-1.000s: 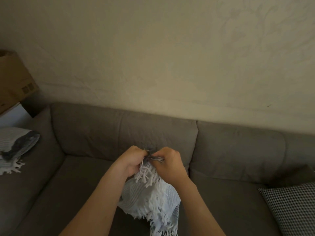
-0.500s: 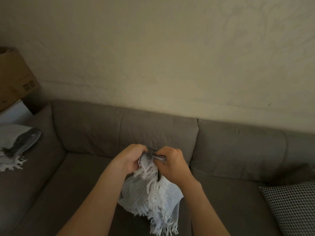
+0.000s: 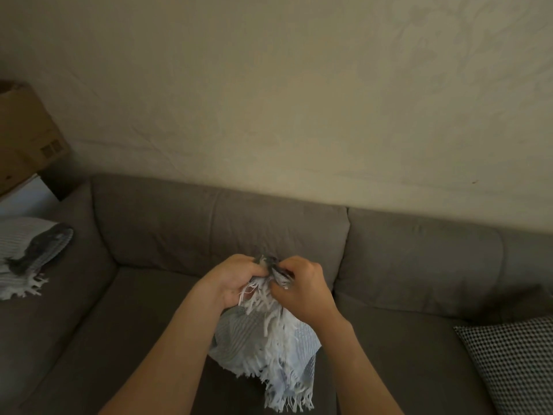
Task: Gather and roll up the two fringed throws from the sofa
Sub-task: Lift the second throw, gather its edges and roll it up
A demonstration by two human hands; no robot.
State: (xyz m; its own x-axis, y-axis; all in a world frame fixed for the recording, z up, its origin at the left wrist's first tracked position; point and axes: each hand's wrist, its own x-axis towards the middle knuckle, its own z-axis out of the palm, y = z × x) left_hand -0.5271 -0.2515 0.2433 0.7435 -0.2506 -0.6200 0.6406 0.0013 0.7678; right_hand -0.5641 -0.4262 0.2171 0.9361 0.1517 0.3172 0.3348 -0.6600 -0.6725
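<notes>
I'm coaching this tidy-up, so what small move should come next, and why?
Probably keep winding the top edge of the throw down toward its hanging fringe: the left hand and right hand pinch only that edge, and most of it dangles unrolled above the sofa.

A dim cream wall [image 3: 299,100] rises behind a grey sofa [image 3: 209,229] bearing a checked cushion [image 3: 514,363].

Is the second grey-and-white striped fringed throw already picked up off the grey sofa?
No: the second grey-and-white striped fringed throw lies on the grey sofa at far left, apart from both hands.
</notes>
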